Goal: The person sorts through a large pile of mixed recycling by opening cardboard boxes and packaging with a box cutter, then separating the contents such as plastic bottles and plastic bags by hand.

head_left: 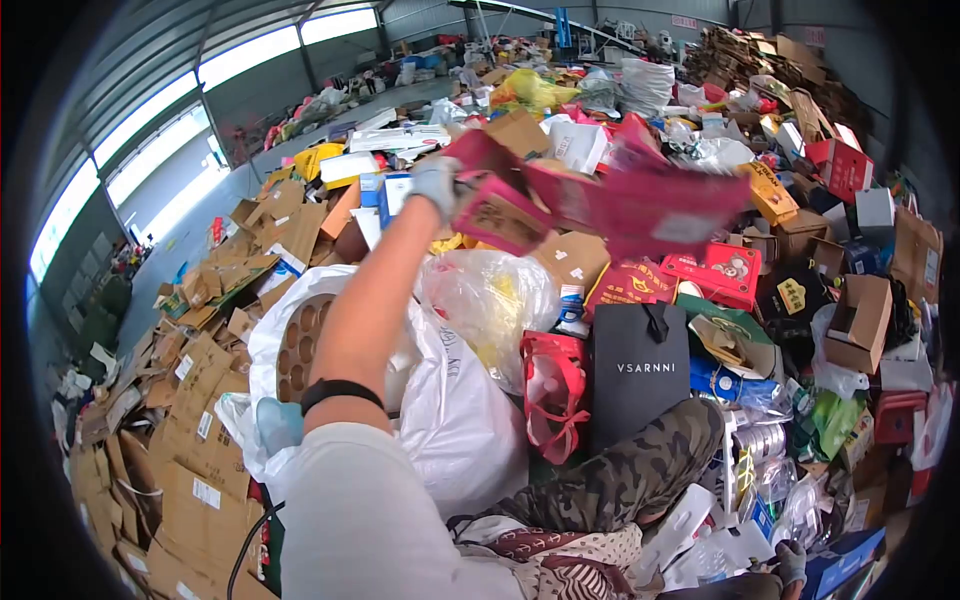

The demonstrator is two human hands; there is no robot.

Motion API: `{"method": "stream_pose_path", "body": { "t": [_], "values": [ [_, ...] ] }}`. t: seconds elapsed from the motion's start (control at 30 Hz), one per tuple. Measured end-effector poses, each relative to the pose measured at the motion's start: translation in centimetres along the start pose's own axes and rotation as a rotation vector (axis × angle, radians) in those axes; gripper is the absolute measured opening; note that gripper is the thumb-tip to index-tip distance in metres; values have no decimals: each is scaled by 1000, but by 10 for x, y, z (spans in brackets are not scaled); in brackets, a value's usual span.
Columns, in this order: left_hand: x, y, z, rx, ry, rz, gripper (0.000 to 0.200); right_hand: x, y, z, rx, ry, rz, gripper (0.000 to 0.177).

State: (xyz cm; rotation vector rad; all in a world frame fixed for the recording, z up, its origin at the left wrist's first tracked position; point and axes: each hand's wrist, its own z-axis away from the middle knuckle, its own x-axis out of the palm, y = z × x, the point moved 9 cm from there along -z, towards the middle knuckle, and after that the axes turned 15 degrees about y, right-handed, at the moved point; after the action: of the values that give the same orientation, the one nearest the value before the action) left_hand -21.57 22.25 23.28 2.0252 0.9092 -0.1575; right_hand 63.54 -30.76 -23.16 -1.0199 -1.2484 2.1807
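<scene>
Stretched forward in a grey-white work glove, my left hand (435,188) is closed on the edge of a flattened magenta cardboard box (660,205). The box is opened out, its panels hanging to the right, smeared by motion and raised above the pile. Below my left arm stands a large white woven sack (465,410), with a brown piece full of round holes (303,345) at its mouth. At the lower right edge is my gloved right hand (790,563), beside a blue box (845,565); its fingers are too small and partly hidden to read.
Flattened brown cardboard (205,440) is heaped on the left. Ahead are a black VSARNNI paper bag (640,375), a red gift bag (553,390), clear plastic bags (490,300) and a red box (715,275). My camouflage-clad leg (620,470) lies across the front. Mixed waste stretches far back.
</scene>
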Motion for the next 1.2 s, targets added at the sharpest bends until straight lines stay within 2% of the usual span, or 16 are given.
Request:
{"method": "stream_pose_path", "body": {
  "t": [0.03, 0.07, 0.17, 0.27, 0.37, 0.5, 0.6, 0.7, 0.8, 0.87, 0.93, 1.0, 1.07, 1.13, 1.17, 1.2],
  "values": [
    [-87, -20, -6, 423, 138, -718, 19, 2, -3, 0, -5, 8, 6, 9],
    [-183, -56, 2, 105, 265, -913, 9, -5, -4, 6, 6, 50, 6, 9],
    [-376, -169, 7, -138, 461, -920, 10, 9, -48, 71, 51, -21, 100, 18],
    [-419, -228, -8, -314, 597, -756, 14, -1, -74, 116, 82, -17, 364, 21],
    [-341, -234, -51, -391, 635, -574, 18, -30, -60, 122, 133, 11, 495, 29],
    [-178, -187, -105, -286, 559, -302, 24, -75, -52, 105, 196, 180, 650, 37],
    [-31, -105, -116, -146, 440, -31, 29, -123, -47, 82, 144, 465, 735, 39],
    [133, 11, -78, -39, 223, 293, 35, -149, -48, 86, 275, 638, 612, 42],
    [300, 160, 50, -73, -170, 722, 40, -177, 5, 61, 299, 802, 505, 37],
    [384, 262, 194, -186, -559, 938, 43, -199, 40, 50, 338, 941, 404, 40],
    [418, 350, 380, -445, -1011, 918, 51, -214, 56, 49, 416, 1014, 163, 38],
    [440, 369, 516, -602, -1413, 820, 43, -230, 64, 31, 265, 1061, -27, 37],
    [434, 382, 605, -705, -1780, 712, 40, -249, 88, 9, 297, 1112, -47, 45],
    [419, 379, 641, -728, -1996, 396, 41, -260, 105, -7, 341, 1193, 105, 51],
    [412, 378, 645, -691, -2114, 346, 41, -264, 88, -2, 380, 1232, 332, 66],
    [407, 378, 648, -634, -2238, 294, 41, -268, 102, -6, 461, 1243, 231, 77]
  ]
}}
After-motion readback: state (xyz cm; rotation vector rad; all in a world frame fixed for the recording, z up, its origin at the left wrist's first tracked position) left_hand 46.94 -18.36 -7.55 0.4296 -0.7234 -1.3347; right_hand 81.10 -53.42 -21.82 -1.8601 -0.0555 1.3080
